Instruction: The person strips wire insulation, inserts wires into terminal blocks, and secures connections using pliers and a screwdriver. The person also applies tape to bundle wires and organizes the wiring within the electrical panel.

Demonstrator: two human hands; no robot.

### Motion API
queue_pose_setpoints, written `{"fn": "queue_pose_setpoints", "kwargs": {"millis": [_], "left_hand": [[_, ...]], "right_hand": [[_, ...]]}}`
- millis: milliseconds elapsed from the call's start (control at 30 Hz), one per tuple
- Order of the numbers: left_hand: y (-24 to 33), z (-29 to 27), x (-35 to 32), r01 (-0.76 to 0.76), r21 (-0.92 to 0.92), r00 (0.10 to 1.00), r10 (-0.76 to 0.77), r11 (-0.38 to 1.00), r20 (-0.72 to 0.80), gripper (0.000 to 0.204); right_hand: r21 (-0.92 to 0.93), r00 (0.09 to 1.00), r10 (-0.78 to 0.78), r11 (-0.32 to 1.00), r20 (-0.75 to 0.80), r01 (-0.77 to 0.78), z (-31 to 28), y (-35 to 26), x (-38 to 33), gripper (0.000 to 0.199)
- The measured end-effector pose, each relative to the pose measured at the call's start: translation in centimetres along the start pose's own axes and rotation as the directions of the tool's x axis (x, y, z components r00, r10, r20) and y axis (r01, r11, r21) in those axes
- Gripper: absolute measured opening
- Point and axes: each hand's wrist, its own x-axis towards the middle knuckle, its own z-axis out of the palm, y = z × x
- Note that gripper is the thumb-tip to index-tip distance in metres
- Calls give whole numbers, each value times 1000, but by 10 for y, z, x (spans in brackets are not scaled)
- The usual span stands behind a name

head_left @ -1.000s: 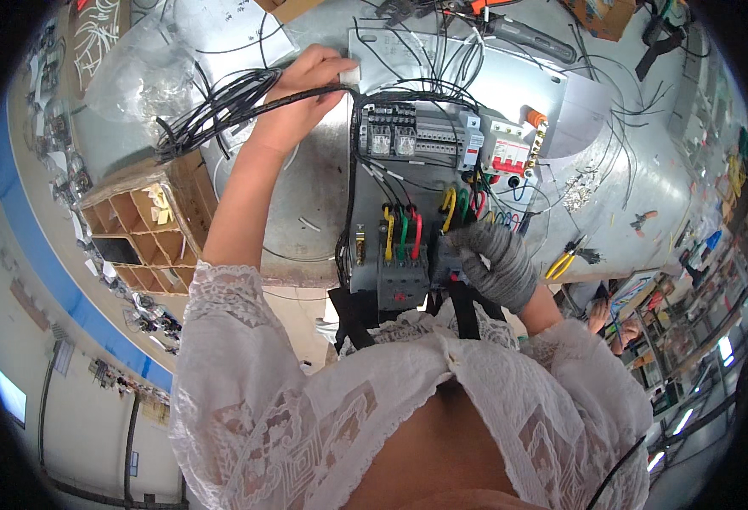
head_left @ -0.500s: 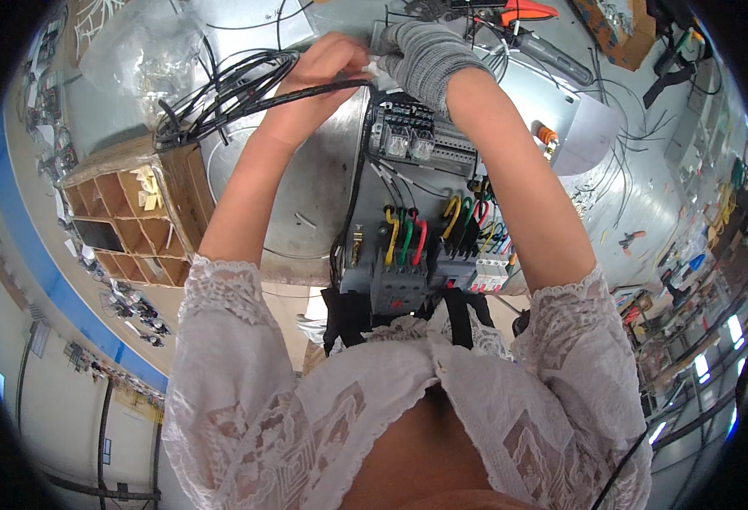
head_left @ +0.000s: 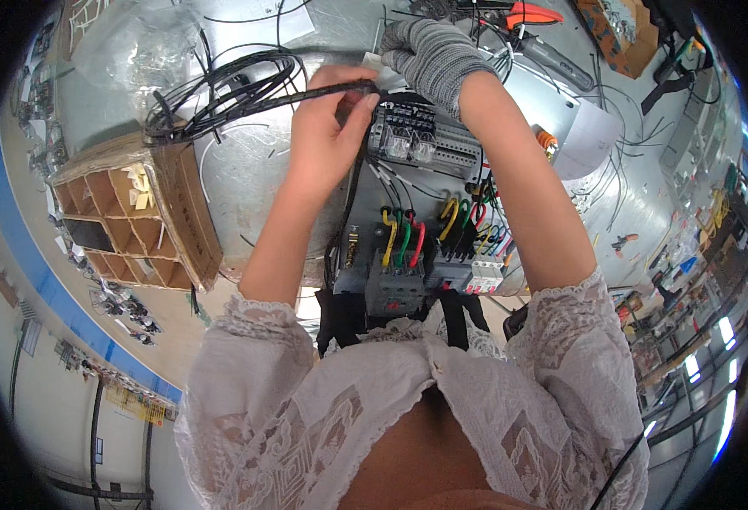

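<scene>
My bare left hand [head_left: 333,127] pinches a black wrapped cable bundle [head_left: 327,90] between thumb and fingers, just above the upper left of a wired control panel [head_left: 357,183]. From there the bundle runs left into a loose coil of black cable [head_left: 251,72]. My right hand [head_left: 438,68], in a grey knitted glove, is closed near the panel's far edge. Its fingertips are hidden, so what it holds, if anything, cannot be made out. A small pale piece [head_left: 372,59] shows beside its fingers. Below both hands sit relays with clear covers [head_left: 410,144] and a contactor [head_left: 395,287] with yellow, green and red wires.
A cardboard box with compartments [head_left: 127,221] stands at left on the metal table [head_left: 259,200]. Behind it lies a clear plastic bag [head_left: 140,51]. Far right are orange-handled pliers [head_left: 534,14], a grey tool [head_left: 557,61], an open carton [head_left: 620,30] and loose black wires.
My left hand has come nearer and right, away from the right hand's fingers, and now pinches the cable bundle. The coil has shifted slightly left. My right hand has moved only a little.
</scene>
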Motion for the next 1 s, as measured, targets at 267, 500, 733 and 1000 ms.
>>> {"fn": "queue_pose_setpoints", "kwargs": {"millis": [267, 500, 733, 1000], "left_hand": [[-11, 10, -5, -3, -34, 995, -1, 999, -99, 13], [-13, 15, -14, 101, -187, 978, -132, 977, -160, 18], [-23, 26, -25, 173, 23, 973, -167, 985, -158, 26], [-20, 28, -25, 114, 64, 975, -99, 991, -199, 21]], "right_hand": [[62, 988, 2, 998, 156, -11, -1, -1, 4, 23], [34, 972, 25, 999, 233, -34, 7, -3, 6, 21], [58, 969, 47, 996, 242, -63, 9, 3, 5, 23], [-23, 957, 68, 998, 283, -64, 4, -5, 5, 23]]}}
